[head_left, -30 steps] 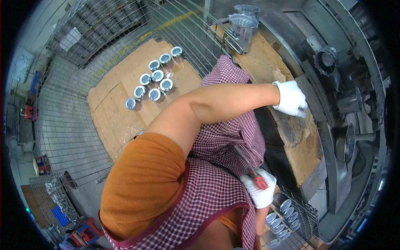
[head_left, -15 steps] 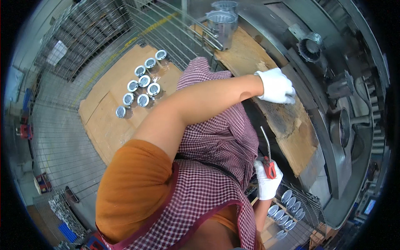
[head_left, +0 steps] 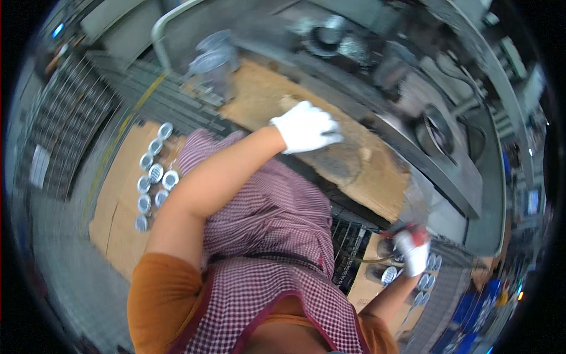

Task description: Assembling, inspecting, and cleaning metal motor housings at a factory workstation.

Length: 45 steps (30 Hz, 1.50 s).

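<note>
My left hand [head_left: 306, 127], in a white glove, is over the scorched brown cardboard [head_left: 259, 88] on the bench. Its fingers are loosely apart and nothing shows in them. Lower right, my right hand [head_left: 414, 259], also gloved, is closed on a red-handled air blow gun [head_left: 417, 235], blurred by motion. A thin curved tube [head_left: 371, 260] runs left from that hand. Around it stand several round metal parts [head_left: 388, 275] with shiny tops, on cardboard in a crate. Two silver finned cylinders [head_left: 212, 68] stand at the bench's far left end.
At left, more shiny-topped metal parts [head_left: 155, 173] stand on a cardboard sheet [head_left: 112, 218]. Beyond is a stacked rack of metal parts [head_left: 71, 124]. Machinery with a round metal ring [head_left: 435, 131] lines the bench's far side. Blue containers [head_left: 466, 324] lie at lower right.
My view has turned, so the bench now lies more across the front. My right hand has swung out with the blow gun over the right crate's parts. My left hand stays over the cardboard.
</note>
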{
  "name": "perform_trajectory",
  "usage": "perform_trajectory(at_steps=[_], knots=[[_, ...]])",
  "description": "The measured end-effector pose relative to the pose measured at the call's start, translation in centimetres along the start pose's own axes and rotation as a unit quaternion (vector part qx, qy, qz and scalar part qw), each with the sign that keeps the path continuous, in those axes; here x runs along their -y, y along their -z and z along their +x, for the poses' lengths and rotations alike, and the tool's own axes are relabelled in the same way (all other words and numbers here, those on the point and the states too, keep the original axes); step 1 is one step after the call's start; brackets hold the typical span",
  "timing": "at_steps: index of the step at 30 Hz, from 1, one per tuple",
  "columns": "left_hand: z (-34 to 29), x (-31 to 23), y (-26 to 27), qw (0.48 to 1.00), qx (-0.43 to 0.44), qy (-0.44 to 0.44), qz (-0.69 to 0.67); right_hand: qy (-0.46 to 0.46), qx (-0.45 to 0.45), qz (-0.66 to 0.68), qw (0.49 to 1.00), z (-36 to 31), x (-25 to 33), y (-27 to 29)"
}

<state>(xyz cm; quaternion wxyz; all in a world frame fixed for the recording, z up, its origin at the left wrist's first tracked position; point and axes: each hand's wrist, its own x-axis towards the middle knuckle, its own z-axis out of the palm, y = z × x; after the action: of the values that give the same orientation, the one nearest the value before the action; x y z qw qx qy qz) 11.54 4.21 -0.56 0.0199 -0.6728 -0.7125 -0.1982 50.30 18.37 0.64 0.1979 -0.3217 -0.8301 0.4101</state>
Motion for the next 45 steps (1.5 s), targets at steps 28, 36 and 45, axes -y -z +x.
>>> perform_trajectory(at_steps=[28, 36, 45], knots=[[1.5, 1.7, 2.4, 0.989, 0.004, 0.126, -0.077, 0.159, -0.075, -0.359, 0.917, 34.8, 15.4, -8.7], [10.0, 9.7, 4.2, 0.864, -0.269, 0.393, -0.165, 0.401, -0.113, -0.285, 0.863, 22.9, 13.7, -11.7], [11.9, 12.6, 2.4, 0.892, -0.332, 0.306, 0.035, 0.355, -0.072, -0.188, 0.913, 15.6, 11.9, -13.9]])
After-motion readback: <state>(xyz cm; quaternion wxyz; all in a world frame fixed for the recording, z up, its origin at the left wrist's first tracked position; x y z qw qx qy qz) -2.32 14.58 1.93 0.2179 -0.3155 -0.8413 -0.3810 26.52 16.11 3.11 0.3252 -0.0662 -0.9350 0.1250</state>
